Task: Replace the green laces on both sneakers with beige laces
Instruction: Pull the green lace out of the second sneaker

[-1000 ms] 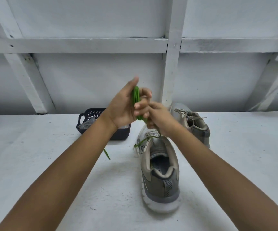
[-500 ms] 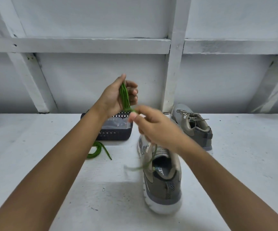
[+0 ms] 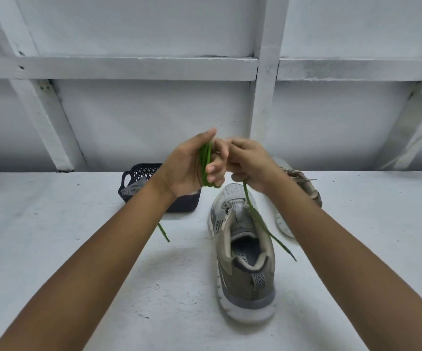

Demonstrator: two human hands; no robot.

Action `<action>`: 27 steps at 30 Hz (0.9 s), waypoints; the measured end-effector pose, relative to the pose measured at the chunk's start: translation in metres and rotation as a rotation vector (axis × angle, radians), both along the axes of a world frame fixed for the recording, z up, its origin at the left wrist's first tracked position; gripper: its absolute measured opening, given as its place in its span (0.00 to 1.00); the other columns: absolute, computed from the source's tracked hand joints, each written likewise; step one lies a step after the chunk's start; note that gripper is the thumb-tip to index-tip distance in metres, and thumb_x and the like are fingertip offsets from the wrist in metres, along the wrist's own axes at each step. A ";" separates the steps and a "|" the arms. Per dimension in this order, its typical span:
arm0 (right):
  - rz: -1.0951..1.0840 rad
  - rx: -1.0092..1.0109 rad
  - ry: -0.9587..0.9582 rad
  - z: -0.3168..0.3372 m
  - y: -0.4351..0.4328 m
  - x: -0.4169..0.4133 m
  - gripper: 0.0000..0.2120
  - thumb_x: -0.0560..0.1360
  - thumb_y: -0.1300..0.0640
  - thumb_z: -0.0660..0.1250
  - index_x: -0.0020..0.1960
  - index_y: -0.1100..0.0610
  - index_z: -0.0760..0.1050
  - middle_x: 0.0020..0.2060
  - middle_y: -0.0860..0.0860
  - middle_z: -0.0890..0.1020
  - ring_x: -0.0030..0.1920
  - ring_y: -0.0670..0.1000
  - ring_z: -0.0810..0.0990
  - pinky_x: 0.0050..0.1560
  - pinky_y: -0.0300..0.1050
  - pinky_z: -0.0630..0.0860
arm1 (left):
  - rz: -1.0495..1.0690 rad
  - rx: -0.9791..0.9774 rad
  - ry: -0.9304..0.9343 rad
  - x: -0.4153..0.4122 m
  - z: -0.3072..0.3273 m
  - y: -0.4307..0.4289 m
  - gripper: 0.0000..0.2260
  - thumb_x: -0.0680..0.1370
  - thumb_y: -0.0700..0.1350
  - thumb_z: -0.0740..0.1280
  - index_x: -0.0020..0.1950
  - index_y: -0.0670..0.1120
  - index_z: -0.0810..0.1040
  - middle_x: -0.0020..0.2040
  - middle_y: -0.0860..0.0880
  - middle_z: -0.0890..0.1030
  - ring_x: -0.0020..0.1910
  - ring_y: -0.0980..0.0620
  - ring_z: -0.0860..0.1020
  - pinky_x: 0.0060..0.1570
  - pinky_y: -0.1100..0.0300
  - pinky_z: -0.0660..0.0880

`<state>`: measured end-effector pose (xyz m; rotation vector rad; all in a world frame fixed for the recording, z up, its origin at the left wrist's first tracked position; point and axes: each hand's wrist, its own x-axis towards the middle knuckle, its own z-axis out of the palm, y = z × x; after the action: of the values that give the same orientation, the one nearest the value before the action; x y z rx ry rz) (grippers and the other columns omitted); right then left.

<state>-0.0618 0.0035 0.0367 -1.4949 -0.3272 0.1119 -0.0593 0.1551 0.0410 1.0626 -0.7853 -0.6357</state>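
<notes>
My left hand (image 3: pixel 187 168) grips coiled green lace (image 3: pixel 206 158). My right hand (image 3: pixel 253 160) pinches its tail, back beside left after swinging low half-second ago. Tail trails over unlaced sneaker (image 3: pixel 245 274) beneath right wrist. Winding looks nearly done; beige relacing next.

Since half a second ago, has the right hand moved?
Yes. The right hand rose from the toe of the near sneaker up beside the left hand, before the white post, holding the green lace.
</notes>
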 end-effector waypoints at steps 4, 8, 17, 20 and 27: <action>0.015 0.099 0.130 -0.022 0.016 -0.012 0.13 0.82 0.58 0.56 0.38 0.56 0.69 0.24 0.47 0.62 0.19 0.40 0.56 0.21 0.27 0.51 | 0.222 -0.188 0.184 0.007 0.017 0.001 0.21 0.77 0.54 0.56 0.34 0.44 0.81 0.24 0.51 0.73 0.25 0.53 0.74 0.31 0.63 0.74; -0.028 -0.065 0.150 -0.027 0.030 -0.031 0.12 0.83 0.57 0.54 0.44 0.56 0.72 0.24 0.48 0.64 0.19 0.42 0.57 0.21 0.30 0.53 | 0.418 -0.250 0.224 0.023 0.020 0.009 0.28 0.81 0.56 0.50 0.36 0.43 0.82 0.31 0.48 0.80 0.32 0.50 0.80 0.36 0.59 0.79; -0.156 -0.927 -0.380 0.011 0.035 -0.069 0.14 0.81 0.52 0.56 0.46 0.56 0.77 0.30 0.46 0.71 0.33 0.48 0.70 0.32 0.44 0.65 | 0.469 0.078 0.146 0.025 -0.007 0.009 0.32 0.81 0.59 0.46 0.36 0.43 0.81 0.32 0.46 0.80 0.31 0.52 0.79 0.35 0.62 0.76; -0.180 -1.088 -0.488 0.029 0.030 -0.069 0.15 0.80 0.51 0.57 0.43 0.58 0.76 0.32 0.49 0.76 0.35 0.50 0.74 0.35 0.47 0.68 | 0.363 0.246 0.073 0.013 -0.017 0.003 0.33 0.80 0.61 0.43 0.31 0.45 0.77 0.26 0.49 0.75 0.26 0.54 0.74 0.29 0.64 0.71; -0.169 -0.944 -0.513 0.049 0.010 -0.042 0.10 0.76 0.51 0.66 0.39 0.55 0.77 0.28 0.47 0.72 0.28 0.44 0.68 0.29 0.34 0.63 | 0.022 0.244 0.102 -0.002 -0.029 0.001 0.38 0.77 0.66 0.39 0.29 0.42 0.77 0.19 0.50 0.67 0.18 0.53 0.65 0.25 0.64 0.65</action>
<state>-0.1040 0.0137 0.0853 -2.4833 -0.6038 -0.3028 -0.0615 0.1556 0.0115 1.2488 -0.6171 -0.7752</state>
